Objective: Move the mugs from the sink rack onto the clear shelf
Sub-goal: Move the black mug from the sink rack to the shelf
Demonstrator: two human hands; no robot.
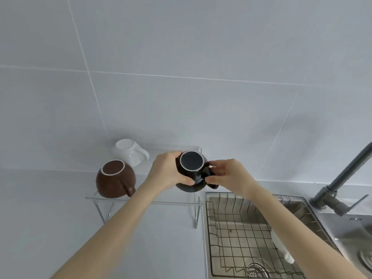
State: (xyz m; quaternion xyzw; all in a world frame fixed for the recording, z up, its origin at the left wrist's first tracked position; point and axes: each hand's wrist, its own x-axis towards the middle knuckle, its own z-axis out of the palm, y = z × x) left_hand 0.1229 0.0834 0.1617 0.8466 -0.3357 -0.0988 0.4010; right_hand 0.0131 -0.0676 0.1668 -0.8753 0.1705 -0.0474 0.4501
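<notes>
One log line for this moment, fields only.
left hand: holding black mug body | right hand: at handle | mug: upside down over clear shelf | brown mug, white mug: shelved

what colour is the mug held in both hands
Black, with a pale ring around its upturned base; the head view shows it.

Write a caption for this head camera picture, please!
Two hands set an upside-down black mug on the clear shelf.

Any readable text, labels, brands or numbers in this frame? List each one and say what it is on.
No text can be read.
Sink deck: a small dark mark near the faucet, too small and blurred to read.
Black mug, brown mug, white mug: no print visible.
</notes>
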